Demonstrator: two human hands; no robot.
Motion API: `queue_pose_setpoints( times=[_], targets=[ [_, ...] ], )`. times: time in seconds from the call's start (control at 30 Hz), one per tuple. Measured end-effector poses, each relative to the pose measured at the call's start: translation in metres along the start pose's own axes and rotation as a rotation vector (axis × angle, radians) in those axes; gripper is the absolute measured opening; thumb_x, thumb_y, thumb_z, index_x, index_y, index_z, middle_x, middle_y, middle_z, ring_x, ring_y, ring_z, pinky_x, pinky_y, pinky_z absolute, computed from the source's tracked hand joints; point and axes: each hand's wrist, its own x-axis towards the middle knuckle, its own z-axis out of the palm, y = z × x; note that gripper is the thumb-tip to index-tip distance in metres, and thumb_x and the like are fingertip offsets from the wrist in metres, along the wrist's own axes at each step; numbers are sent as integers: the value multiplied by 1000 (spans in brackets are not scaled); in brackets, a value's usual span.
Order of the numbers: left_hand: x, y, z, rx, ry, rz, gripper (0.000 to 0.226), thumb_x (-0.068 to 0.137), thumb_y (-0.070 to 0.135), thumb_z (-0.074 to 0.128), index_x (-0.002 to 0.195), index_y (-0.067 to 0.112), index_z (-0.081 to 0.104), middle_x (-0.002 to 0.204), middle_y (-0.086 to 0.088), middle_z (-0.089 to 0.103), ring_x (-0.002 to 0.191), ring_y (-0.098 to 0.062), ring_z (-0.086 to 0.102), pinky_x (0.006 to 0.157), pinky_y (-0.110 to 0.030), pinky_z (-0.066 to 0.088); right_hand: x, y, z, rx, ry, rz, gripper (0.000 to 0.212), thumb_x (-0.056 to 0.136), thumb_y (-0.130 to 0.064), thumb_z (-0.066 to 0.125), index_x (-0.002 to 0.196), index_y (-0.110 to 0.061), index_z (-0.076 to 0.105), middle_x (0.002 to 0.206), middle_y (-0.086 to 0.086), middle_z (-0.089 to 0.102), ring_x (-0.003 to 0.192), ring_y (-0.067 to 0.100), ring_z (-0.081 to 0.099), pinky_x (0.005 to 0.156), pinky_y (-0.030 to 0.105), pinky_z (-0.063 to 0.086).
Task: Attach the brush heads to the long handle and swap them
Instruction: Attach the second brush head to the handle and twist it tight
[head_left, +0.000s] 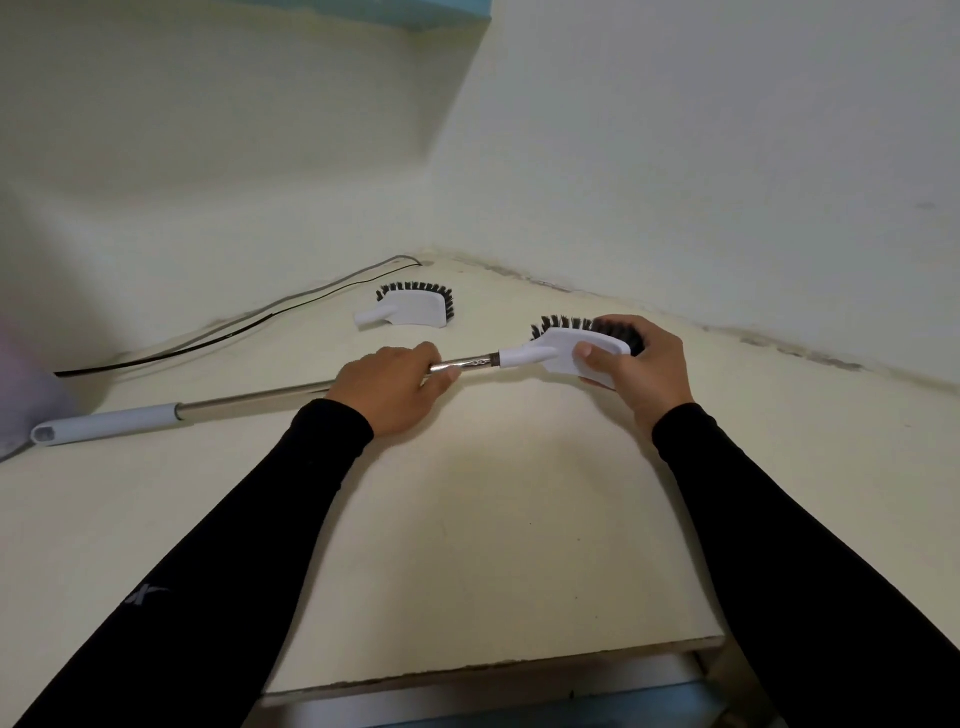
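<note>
The left hand grips the long handle lying across the surface; the right hand clamps the brush head at its tip. Joining or removing, I cannot tell. The spare brush head waits farther back, needing a swap.

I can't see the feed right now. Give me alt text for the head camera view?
Two hands in black sleeves join a brush to a pole over a cream table: the left hand grips the long metal handle, the right hand holds a white, black-bristled brush head at its tip. A second matching brush head lies beyond, near a black cable.
</note>
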Motion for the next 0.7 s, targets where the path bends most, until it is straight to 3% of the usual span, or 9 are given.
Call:
queue_pose_setpoints(
  times=[0.07,0.23,0.4,0.57,0.7],
  targets=[
    [1,0,-3,2,3,5,54,94,64,20,79,22,50,71,4,56,73,-28,56,57,-33,37,0,0,1,15,-3,-10,29,74,-9,89,95,-26,77,91,-11,77,84,10,72,83,40,63],
    [4,8,-7,42,40,-20,73,91,69,9,63,14,48,61,1,54,59,-22,52,55,-32,35,-1,-4,-3,126,-12,0,35,76,-1,88,104,-20,76,101,0,75,94,21,71,90,50,63],
    [7,5,-8,24,23,-126,78,87,75,5,60,15,47,65,-2,55,59,-20,51,55,-33,33,-2,-6,-1,133,-47,-56,38,78,7,84,100,-24,76,95,-3,74,83,12,69,75,31,60],
    [6,7,-5,50,103,-92,77,89,72,6,58,14,46,59,1,53,56,-19,49,53,-31,30,-1,-6,-2,164,-43,-28,35,80,5,83,101,-21,77,96,0,74,85,15,70,81,40,64],
    [7,3,-4,-3,148,-3,70,90,70,13,64,15,46,56,0,53,60,-25,52,55,-33,36,0,-7,-3,161,-28,-22,34,80,7,82,101,-19,76,92,-4,75,80,9,70,71,29,62]
  ],
)
